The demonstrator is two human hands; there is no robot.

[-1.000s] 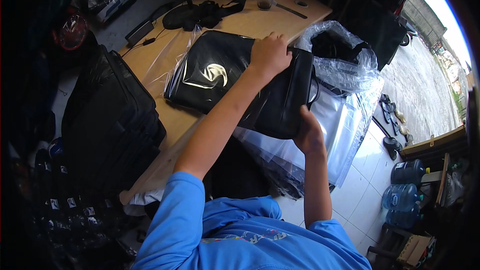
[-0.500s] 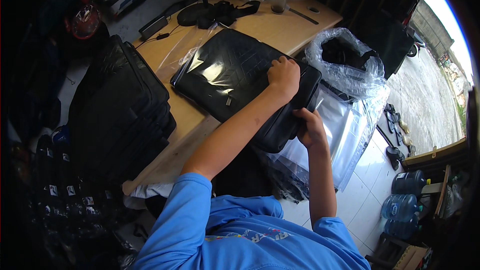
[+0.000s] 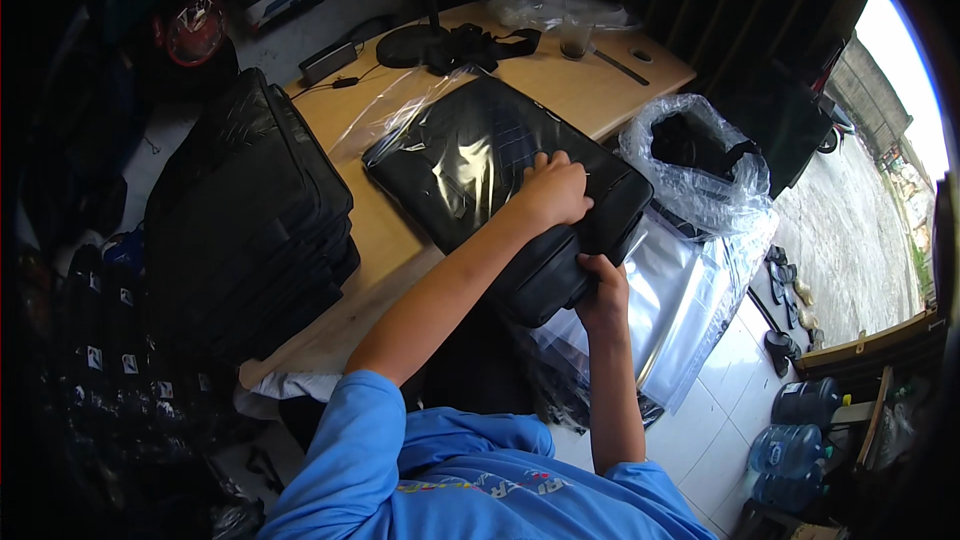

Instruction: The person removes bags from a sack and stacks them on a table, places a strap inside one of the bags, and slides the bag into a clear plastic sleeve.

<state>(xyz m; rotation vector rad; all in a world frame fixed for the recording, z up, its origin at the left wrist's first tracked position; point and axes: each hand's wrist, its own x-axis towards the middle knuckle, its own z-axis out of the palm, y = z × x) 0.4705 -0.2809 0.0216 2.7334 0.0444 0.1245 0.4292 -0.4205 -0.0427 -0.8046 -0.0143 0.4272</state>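
A black laptop bag (image 3: 400, 162) lies slanted across the front edge of the table, its near right end jutting toward me. Clear plastic (image 3: 462, 180) covers its far left part and catches bright glare; a loose flap of it sticks out past the far end. My left hand (image 3: 555, 188) rests on the bag's upper face with fingers curled closed; whatever they pinch is hidden. At the near right end, my right hand (image 3: 605, 290) grips the bag, thumb on the outside and the other fingers mostly out of sight.
Left of me rises a stack of black bags (image 3: 250, 220). Clear plastic sleeves (image 3: 680, 290) lie in a pile at my right, beneath an open plastic bag (image 3: 745, 175) with black contents. The wooden table (image 3: 375, 230) also bears black straps (image 3: 470, 45) and a cup (image 3: 575, 40). Water bottles (image 3: 785, 450) stand lower right.
My left hand has slid leftward over the bag, away from its right end. My right hand stays on the near end, now slightly lower. The view has shifted a little.
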